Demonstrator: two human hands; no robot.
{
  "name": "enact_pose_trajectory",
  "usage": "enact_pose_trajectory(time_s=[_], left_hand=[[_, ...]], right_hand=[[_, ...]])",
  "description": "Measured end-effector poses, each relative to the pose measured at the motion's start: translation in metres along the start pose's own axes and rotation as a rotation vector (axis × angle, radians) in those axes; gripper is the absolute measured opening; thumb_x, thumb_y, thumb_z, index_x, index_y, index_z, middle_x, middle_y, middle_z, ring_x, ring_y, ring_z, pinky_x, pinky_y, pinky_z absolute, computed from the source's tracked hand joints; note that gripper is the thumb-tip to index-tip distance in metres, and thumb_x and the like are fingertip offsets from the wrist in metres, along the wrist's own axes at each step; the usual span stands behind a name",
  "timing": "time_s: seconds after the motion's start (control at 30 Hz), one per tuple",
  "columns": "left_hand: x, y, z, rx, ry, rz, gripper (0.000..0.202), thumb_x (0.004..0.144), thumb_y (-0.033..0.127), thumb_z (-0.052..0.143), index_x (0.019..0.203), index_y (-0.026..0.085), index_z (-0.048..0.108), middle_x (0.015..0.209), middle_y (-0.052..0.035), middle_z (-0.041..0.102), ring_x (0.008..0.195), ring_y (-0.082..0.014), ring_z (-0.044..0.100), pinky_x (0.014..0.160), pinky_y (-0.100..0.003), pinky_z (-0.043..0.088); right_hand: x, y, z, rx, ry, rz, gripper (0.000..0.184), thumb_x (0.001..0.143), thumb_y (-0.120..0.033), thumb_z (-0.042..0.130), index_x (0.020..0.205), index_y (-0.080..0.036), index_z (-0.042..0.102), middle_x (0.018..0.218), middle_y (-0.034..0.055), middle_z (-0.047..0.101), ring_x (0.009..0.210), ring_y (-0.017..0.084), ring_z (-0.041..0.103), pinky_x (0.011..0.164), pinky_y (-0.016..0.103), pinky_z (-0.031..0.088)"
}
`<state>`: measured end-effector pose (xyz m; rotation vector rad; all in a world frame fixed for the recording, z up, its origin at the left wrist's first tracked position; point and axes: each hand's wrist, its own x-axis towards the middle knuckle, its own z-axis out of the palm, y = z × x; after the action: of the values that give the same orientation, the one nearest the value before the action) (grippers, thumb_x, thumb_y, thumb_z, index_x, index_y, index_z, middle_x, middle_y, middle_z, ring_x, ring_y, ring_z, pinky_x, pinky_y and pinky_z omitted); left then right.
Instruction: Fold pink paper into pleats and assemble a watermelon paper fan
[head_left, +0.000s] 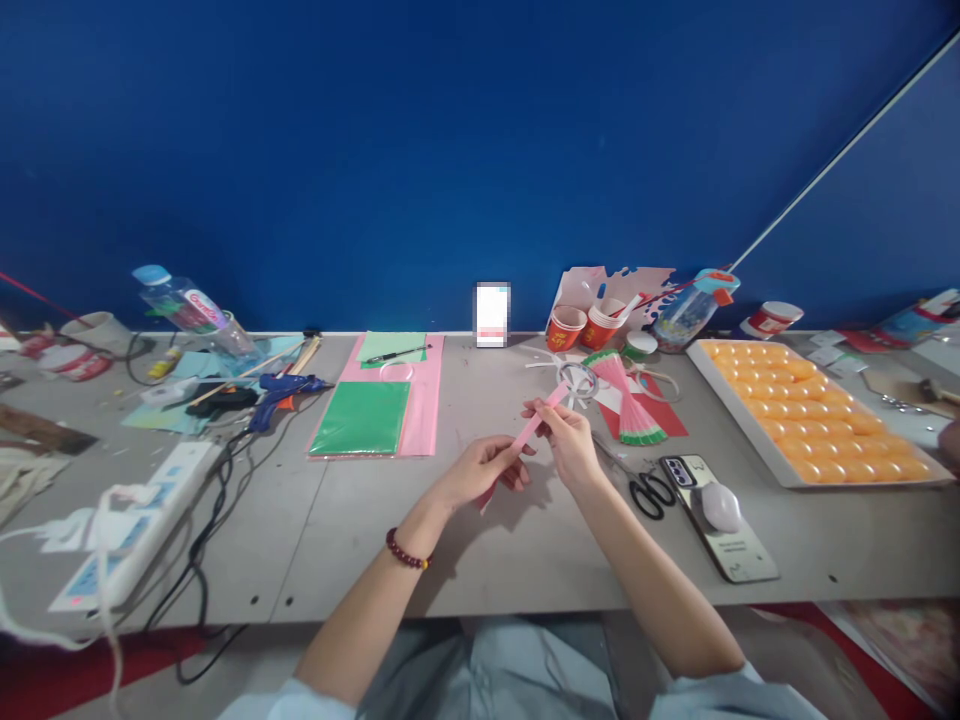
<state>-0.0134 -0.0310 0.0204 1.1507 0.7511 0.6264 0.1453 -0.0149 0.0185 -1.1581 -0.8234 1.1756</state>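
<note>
Both hands hold one narrow pink paper strip (534, 427) slanted above the grey table (360, 520). My left hand (484, 470), with a dark bead bracelet on its wrist, pinches the strip's lower end. My right hand (568, 438) pinches it near the upper end. Just beyond the strip's tip lie a tape ring (577, 380) and a folded pink-and-green paper fan (630, 405). Black-handled scissors (649, 488) rest to the right of my right hand.
Green and pink paper sheets (375, 410) lie at centre left, with a blue glue gun (285, 390) and a power strip (142, 520) with cables further left. A phone (712, 515) and a tray of orange balls (817, 410) sit right. Red paper cups (585, 325) stand at the back.
</note>
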Motion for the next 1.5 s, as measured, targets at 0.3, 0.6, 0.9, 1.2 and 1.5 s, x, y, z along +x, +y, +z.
enact_pose_trajectory(time_s=[0.3,0.6,0.9,1.2,1.5], left_hand=[[0.003,-0.001,0.0,0.031,-0.033,-0.004,0.048,0.079,0.059,0.058,0.086,0.012,0.063,0.066,-0.0049,0.066,0.058,-0.0128,0.061,0.061,-0.026,0.046],[0.005,-0.004,-0.003,0.101,-0.015,0.037,0.045,0.082,0.057,0.054,0.085,0.013,0.062,0.053,0.0016,0.057,0.04,-0.007,0.047,0.042,-0.021,0.029],[0.005,-0.002,-0.003,0.134,0.075,0.097,0.05,0.086,0.06,0.048,0.089,0.012,0.063,0.053,0.0018,0.056,0.041,-0.0076,0.048,0.043,-0.021,0.029],[0.0,0.006,-0.004,0.08,0.065,-0.003,0.048,0.08,0.058,0.058,0.09,0.012,0.066,0.074,-0.008,0.07,0.066,-0.0162,0.064,0.063,-0.027,0.044],[0.002,0.004,-0.004,0.092,0.086,0.036,0.049,0.076,0.061,0.06,0.081,0.012,0.065,0.061,-0.0033,0.063,0.054,-0.012,0.056,0.059,-0.026,0.043]], right_hand=[[0.001,-0.004,-0.001,0.001,0.077,-0.035,0.032,0.063,-0.048,0.075,0.07,-0.017,0.073,0.072,0.0072,0.071,0.06,0.014,0.052,0.055,0.029,0.034],[0.003,-0.002,0.0,0.005,0.07,-0.041,0.036,0.063,-0.051,0.074,0.074,-0.017,0.074,0.07,0.0058,0.07,0.056,0.011,0.046,0.053,0.027,0.035],[-0.009,-0.006,0.01,-0.137,-0.275,0.088,0.039,0.062,-0.055,0.073,0.059,-0.016,0.071,0.053,0.0018,0.06,0.061,0.014,0.054,0.061,0.028,0.04],[-0.003,-0.001,0.003,-0.126,-0.111,0.037,0.03,0.065,-0.048,0.072,0.065,-0.018,0.076,0.071,0.0064,0.072,0.057,0.012,0.048,0.056,0.027,0.036],[-0.003,0.003,0.002,-0.121,-0.119,0.027,0.033,0.068,-0.051,0.07,0.072,-0.019,0.076,0.079,0.0069,0.074,0.054,0.011,0.044,0.049,0.026,0.029]])
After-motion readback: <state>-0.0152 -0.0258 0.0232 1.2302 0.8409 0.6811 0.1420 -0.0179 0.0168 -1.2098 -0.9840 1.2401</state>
